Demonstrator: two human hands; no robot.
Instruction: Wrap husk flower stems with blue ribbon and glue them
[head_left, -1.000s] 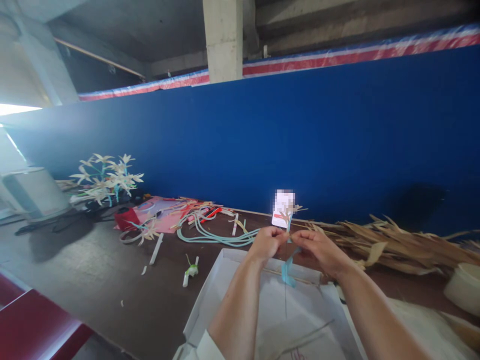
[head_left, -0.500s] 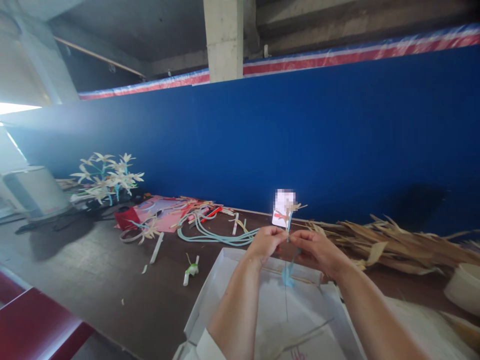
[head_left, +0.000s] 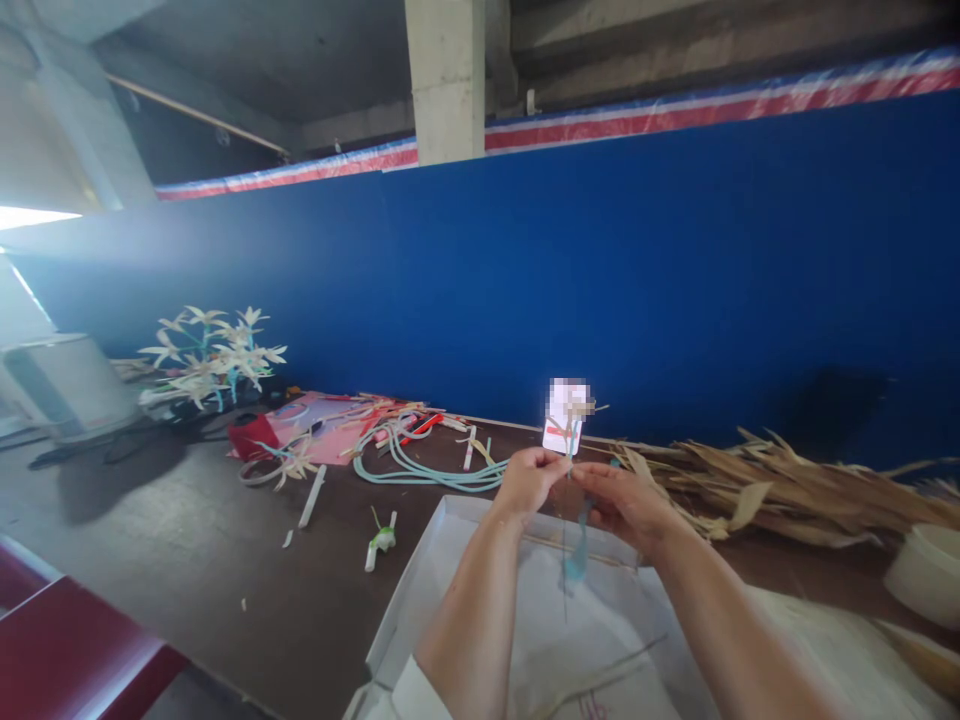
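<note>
Above a shallow white box, my left hand pinches a thin wire flower stem, which stands upright with its lower end hanging over the box. A small pale dried-husk flower tops the stem, partly blurred out. Close beside, my right hand has its thumb and forefinger closed at the stem, with a light blue strip dangling below these fingers. The strip looks like floral tape; the exact pinch is partly hidden by the fingers.
Finished husk flowers stand at the back left. Coiled pale-blue cords, a white tape-wound stick and a loose flower lie left. Dried husks and a white cup are right. A blue partition rises behind.
My right hand has turned slightly, its fingers now more curled around the hanging blue strip. The stem and flower have shifted a little left. My left hand keeps its pinch.
</note>
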